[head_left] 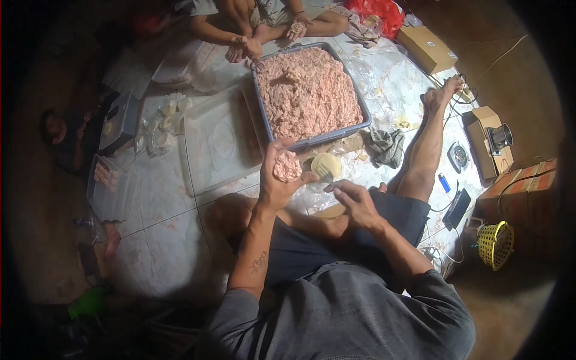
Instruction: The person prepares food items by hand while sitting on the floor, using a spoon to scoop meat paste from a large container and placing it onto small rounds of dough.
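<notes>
My left hand is palm up, cupping a round portion of pink minced meat. Whether a wrapper lies under the meat, I cannot tell. Between thumb and fingers, my right hand pinches a small flat metal spatula, its blade just over the pale round wrappers. Those wrappers lie on clear plastic between my hands. Beyond them stands a large grey tub heaped with pink minced meat.
A clear plastic lid lies left of the tub. A grey cloth, a blue lighter and an ashtray sit to the right. Another person's hands are at the tub's far side; one more person sits far left by a clear box.
</notes>
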`<state>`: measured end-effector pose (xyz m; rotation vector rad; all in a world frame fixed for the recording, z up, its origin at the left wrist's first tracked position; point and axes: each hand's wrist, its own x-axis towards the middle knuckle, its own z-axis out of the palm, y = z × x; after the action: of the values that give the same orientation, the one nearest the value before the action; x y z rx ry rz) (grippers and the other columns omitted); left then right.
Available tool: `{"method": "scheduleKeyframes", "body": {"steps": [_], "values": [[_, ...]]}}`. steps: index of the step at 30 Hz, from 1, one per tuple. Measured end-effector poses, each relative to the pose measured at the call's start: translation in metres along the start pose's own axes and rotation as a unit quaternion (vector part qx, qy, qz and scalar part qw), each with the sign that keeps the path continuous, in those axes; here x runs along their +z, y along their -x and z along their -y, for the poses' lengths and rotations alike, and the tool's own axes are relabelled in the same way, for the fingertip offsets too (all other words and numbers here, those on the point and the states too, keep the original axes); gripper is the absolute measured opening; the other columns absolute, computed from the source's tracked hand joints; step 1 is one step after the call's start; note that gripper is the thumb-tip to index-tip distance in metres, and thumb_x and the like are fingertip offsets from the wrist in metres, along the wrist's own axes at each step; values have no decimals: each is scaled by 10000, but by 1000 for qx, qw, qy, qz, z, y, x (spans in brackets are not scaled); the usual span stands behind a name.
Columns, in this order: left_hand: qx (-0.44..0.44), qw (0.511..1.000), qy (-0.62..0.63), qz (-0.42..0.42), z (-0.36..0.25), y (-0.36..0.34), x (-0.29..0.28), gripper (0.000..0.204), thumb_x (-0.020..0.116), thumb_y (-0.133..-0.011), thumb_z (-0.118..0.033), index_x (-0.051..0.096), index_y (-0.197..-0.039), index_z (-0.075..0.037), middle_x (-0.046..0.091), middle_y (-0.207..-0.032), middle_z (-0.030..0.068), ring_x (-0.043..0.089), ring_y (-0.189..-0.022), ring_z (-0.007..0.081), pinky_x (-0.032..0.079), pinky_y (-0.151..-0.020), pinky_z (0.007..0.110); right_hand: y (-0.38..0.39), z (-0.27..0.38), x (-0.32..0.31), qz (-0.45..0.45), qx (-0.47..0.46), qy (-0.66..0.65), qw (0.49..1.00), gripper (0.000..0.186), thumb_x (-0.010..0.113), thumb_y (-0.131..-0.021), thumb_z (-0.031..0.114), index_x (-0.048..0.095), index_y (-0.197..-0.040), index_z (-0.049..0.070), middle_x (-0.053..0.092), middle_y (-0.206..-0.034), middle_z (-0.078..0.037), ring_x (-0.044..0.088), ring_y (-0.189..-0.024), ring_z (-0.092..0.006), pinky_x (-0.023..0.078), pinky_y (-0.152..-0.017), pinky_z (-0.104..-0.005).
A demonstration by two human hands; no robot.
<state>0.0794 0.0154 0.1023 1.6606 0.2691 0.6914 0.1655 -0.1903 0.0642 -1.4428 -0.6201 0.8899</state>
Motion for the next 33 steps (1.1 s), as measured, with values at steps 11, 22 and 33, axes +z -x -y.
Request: {"method": "scheduleKeyframes", "body": {"steps": [11,22,33], "values": [[-76,978,190,32,18,0,-3,342,817,-802,8,579,-1047,5,652,-940,57,636,-842,111,555,-733,253,-16,-3,12,-130,-133,139,973,194,569,-967,-28,662,-1137,-18,591,-931,-130,611,-867,-239,474,-790,-326],[36,990,-106,84,-22,-3,-15,698,991,-569,-116,601,-1140,-20,584,-834,-32,535,-772,41,475,-695,211,3,-4,16,20,10,-154,988,237,564,-1045,174,688,-1146,-1,484,-833,49,401,-752,-44,338,-679,-193],[-21,991,-129,-6,13,8,17,568,974,-625,-317,613,-960,-35,645,-825,6,580,-713,99,507,-670,271,-12,-3,44,-136,-175,227,948,224,571,-875,-89,638,-1074,-12,531,-865,-207,559,-811,-398,464,-692,-422]]}}
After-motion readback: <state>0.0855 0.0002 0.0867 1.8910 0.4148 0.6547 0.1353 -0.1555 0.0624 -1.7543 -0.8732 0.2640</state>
